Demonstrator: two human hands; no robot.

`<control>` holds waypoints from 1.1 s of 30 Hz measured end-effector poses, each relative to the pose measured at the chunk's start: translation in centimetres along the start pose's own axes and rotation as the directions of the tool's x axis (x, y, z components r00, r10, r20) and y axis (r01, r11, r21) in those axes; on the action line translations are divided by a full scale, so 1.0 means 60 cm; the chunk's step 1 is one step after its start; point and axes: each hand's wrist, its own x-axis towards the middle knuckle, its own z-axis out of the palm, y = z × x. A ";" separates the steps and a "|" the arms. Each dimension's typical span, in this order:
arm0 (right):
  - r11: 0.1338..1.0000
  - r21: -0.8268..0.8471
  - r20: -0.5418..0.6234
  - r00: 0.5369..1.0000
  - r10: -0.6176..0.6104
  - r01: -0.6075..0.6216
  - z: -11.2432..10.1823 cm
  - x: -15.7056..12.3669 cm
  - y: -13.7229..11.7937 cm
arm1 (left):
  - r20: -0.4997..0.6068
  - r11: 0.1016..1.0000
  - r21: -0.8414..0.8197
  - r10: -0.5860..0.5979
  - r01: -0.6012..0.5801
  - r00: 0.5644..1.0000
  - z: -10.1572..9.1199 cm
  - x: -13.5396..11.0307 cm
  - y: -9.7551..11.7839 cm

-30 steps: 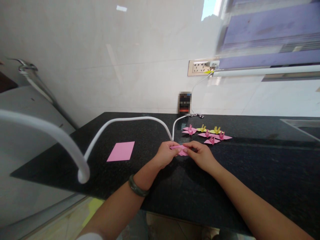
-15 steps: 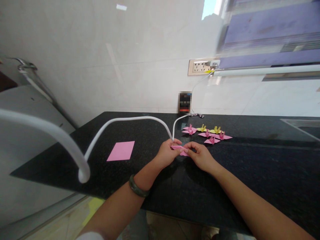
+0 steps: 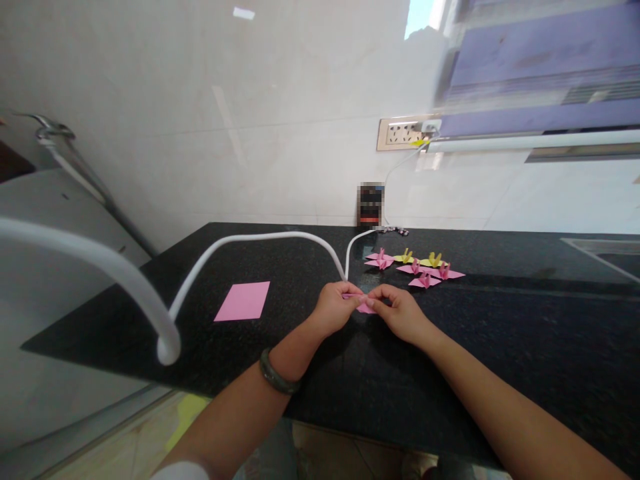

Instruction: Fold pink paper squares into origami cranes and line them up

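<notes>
Between my two hands is a small folded piece of pink origami paper [image 3: 367, 308], held just above the dark countertop. My left hand [image 3: 336, 307] pinches its left side with thumb and fingers. My right hand [image 3: 397, 312] grips the right side, thumb and forefinger pressed together, close to the left fingertips. Much of the paper is hidden behind my fingers. Past my right hand stand several folded paper cranes, among them a pink crane [image 3: 425, 281] and a yellow crane [image 3: 435, 260]. Left of my hands lies a flat square sheet of pink paper [image 3: 243, 301].
A white flexible stand [image 3: 265, 237] arches over the black countertop [image 3: 400, 387] from the left and ends near my hands. Against the wall leans a blurred dark phone-like object [image 3: 370, 205], with a white cable rising to a socket [image 3: 400, 135]. A sink edge [image 3: 595, 257] shows at right.
The folded pink paper has tilted slightly and my fingertips have come a little closer together over it. Otherwise the scene stays the same.
</notes>
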 end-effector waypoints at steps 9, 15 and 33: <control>0.968 -0.207 -0.215 0.959 -0.184 0.139 -0.005 -0.002 -0.013 | -0.082 0.965 -0.254 -0.084 0.061 0.993 0.006 0.000 0.000; 0.887 -0.326 -0.128 0.914 -0.385 0.327 -0.012 -0.002 -0.007 | 0.250 0.818 -0.476 -0.226 0.323 0.941 0.002 0.000 0.002; 0.972 -0.128 -0.194 0.956 -0.222 0.200 -0.004 0.001 -0.008 | 0.162 0.897 -0.392 -0.153 0.206 0.975 0.004 0.000 -0.004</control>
